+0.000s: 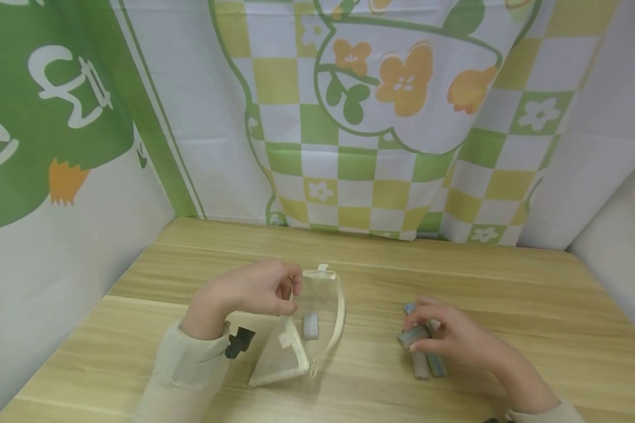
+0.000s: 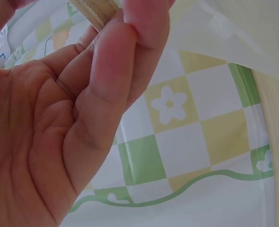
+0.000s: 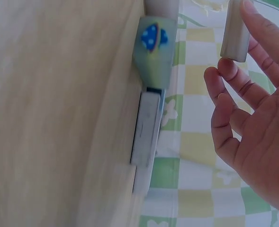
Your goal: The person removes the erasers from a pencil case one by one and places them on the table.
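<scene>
My left hand (image 1: 261, 288) pinches the zipped edge of a pale see-through mesh pouch (image 1: 277, 361), which stands with its mouth open. Inside the pouch lies one small grey rectangular block (image 1: 310, 326). Over to the right, my right hand (image 1: 457, 335) pinches a similar grey block (image 1: 413, 336) between thumb and fingers, raised clear of the others in the right wrist view. Under and beside that hand lie several more blocks, among them a pinkish-grey one (image 1: 420, 366) and a greenish one (image 1: 436, 365). A greenish block with a blue dotted picture (image 3: 156, 52) shows in the right wrist view.
The wooden table (image 1: 201, 252) carries all of this. Behind it hangs a checked, flowered curtain (image 1: 360, 194), and a green-and-white cloth (image 1: 84, 147) hangs at the left. A black clip-like piece (image 1: 239, 342) sits at the left cuff.
</scene>
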Demonstrator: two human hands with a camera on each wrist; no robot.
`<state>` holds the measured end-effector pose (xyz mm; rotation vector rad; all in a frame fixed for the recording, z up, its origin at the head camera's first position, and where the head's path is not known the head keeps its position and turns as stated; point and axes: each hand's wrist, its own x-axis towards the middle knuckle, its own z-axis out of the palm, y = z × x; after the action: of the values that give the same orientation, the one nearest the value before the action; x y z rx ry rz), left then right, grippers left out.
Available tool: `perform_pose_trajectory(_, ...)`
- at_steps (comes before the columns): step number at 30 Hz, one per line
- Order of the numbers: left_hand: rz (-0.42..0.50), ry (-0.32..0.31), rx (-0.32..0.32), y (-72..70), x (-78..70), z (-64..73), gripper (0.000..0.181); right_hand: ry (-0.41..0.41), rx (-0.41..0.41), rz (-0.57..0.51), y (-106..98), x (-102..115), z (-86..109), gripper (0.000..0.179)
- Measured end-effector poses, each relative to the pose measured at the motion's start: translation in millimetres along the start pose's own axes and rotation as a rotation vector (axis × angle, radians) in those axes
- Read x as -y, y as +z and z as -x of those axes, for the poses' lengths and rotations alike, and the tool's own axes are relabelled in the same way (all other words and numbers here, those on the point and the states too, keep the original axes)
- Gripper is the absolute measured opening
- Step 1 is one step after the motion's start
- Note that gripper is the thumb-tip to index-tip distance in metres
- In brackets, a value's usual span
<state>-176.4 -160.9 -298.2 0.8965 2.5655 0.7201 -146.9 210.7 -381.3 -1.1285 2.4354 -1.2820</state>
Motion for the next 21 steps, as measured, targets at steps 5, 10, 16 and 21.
perform_pose_trajectory(5,-0.003,0.000,-0.002,-0.1,0.1,-0.1,0.013,0.028,-0.011,0.018,-4.2,0.7,5.1,0.020)
perform_pose_trajectory(10,-0.014,0.000,-0.001,-0.3,0.6,-0.3,0.013,0.034,-0.053,0.073,-7.0,-1.5,10.4,0.021)
perform_pose_trajectory(16,-0.015,-0.001,0.003,-0.7,0.6,-0.4,0.013,0.053,-0.090,0.138,-11.3,-2.3,18.0,0.021)
perform_pose_trajectory(21,-0.012,0.001,0.003,-0.3,0.6,-0.8,0.013,0.091,-0.093,0.151,-15.6,-3.7,24.1,0.022)
